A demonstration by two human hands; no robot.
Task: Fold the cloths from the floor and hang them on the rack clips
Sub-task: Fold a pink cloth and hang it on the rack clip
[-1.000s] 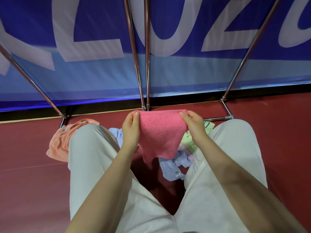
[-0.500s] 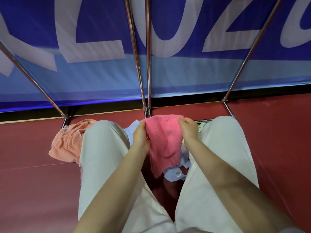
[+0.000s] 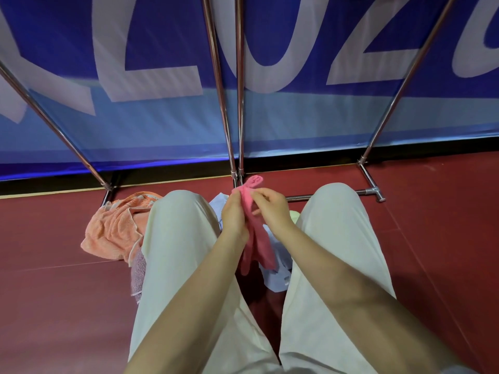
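Pinching the soft, limp pink terry cloth (image 3: 253, 228) between my knees, I am keeping my left hand (image 3: 234, 215) and right hand (image 3: 271, 209) together on its top fold, judging it light and floppy.

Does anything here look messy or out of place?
Yes: cloths lie crumpled on the floor by the person's legs, an orange cloth bunched beside the left leg and a pale blue cloth heaped between the legs. Both hands, left hand and right hand, hold the pink cloth, which hangs narrow.
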